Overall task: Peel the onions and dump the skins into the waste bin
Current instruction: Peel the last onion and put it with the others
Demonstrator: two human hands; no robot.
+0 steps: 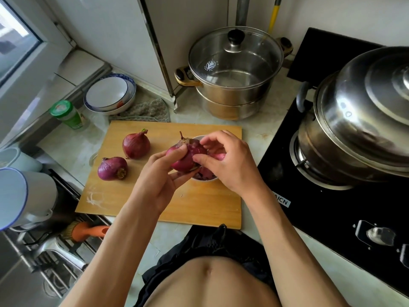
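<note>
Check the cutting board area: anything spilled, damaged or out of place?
Nothing stands out. Two unpeeled onions lie on the cutting board, and both hands hold a third onion over a small white bowl that catches the skins.

Two onions [124,155] on board [199,207]

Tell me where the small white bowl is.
The small white bowl sits on the wooden cutting board, mid-frame, mostly hidden under both hands and the held onion.
</note>
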